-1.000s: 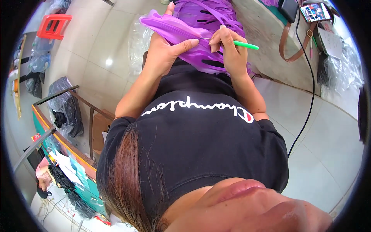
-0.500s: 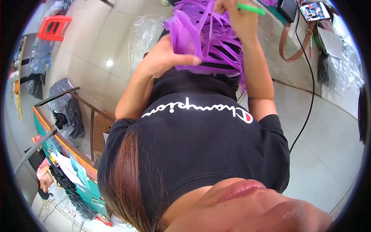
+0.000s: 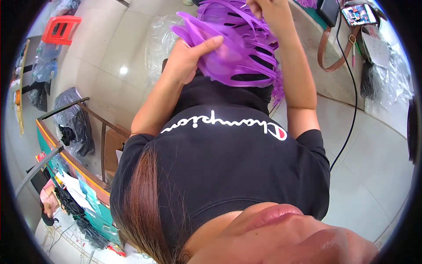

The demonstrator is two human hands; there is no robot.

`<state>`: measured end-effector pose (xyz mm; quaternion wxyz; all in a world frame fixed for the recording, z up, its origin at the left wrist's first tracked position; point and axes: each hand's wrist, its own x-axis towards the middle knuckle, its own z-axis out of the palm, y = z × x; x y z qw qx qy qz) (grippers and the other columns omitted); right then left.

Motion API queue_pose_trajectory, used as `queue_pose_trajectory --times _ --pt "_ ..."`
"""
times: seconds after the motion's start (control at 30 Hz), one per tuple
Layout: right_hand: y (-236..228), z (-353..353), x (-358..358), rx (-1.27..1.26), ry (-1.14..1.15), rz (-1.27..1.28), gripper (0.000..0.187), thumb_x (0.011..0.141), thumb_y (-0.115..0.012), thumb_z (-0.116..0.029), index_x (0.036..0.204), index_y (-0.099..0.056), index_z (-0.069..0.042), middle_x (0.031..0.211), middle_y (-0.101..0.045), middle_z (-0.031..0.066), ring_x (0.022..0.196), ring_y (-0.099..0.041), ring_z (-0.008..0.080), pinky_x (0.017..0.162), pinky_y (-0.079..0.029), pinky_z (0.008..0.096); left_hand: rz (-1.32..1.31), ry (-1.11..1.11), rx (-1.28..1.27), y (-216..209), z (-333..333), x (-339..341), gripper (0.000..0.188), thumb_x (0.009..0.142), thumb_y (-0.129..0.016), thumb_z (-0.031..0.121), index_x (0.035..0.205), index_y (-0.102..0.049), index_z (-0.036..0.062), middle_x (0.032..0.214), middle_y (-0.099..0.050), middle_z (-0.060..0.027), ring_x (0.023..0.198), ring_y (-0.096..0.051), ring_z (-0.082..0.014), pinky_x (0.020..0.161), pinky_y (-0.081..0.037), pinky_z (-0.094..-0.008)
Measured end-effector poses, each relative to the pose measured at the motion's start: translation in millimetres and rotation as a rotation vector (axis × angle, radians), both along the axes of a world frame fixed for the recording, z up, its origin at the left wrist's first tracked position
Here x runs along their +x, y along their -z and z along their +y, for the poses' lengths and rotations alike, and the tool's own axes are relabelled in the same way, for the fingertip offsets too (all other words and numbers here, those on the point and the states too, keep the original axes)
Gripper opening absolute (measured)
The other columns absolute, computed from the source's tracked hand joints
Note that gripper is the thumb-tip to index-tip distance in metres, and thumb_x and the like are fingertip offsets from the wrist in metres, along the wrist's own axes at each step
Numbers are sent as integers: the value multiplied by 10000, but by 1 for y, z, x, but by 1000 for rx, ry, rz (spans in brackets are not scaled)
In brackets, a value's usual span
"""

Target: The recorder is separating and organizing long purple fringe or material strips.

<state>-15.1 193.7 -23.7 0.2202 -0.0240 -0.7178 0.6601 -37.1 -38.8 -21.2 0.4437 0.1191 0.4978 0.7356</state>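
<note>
Sheer purple fabric [image 3: 246, 79] with long slits and loose strips lies across my lap, over black clothing. My left hand [image 3: 187, 57] is closed on its folded left part, with the thumb on top and the fingers underneath. This gathered part is raised and slightly blurred. At the top edge, above the far side of the fabric, my right hand [image 3: 273, 15] has its fingers curled inward. The picture's edge cuts part of it off, and whatever it grips does not show clearly. A small white tip [image 3: 243, 6] is visible beside its fingers.
Clear plastic film [image 3: 161, 44] lies on the tiled floor at left. A work table [image 3: 303, 57] on the right bears a phone [image 3: 359, 14], a brown strap [image 3: 323, 53] and plastic bags. A black cable [image 3: 353, 101] hangs down there. A red stool [image 3: 61, 31] stands far left.
My left hand has shifted left and a little up, spreading the purple fabric wider. My right hand has moved slightly up, and the green stick-like thing it held has gone from view.
</note>
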Motion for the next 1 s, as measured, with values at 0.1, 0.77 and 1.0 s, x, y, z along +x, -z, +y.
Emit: queue_pose_trajectory --times 0.1,0.77,1.0 --pt "-12 -57 46 185 12 82 260 947 -523 -124 772 -593 55 736 -631 82 679 -594 109 608 -476 226 -51 -148 39 11 -6 -3 204 813 -726 119 936 -630 -11 845 -676 -91 753 -654 -163 709 -523 -286" --pt "-19 -76 81 515 5 -292 250 906 -591 -165 754 -620 31 641 -579 59 536 -523 136 483 -380 270 627 -278 -148 -1 -4 10 146 814 -724 111 850 -668 -18 742 -683 -75 662 -644 -129 649 -513 -256" --pt "-3 -66 71 55 -22 45 197 875 -564 -19 726 -440 -55 730 -537 68 653 -435 101 577 -376 233 148 -106 59 -2 -1 6 204 782 -747 79 928 -641 -16 836 -682 -65 751 -651 -137 671 -517 -262"
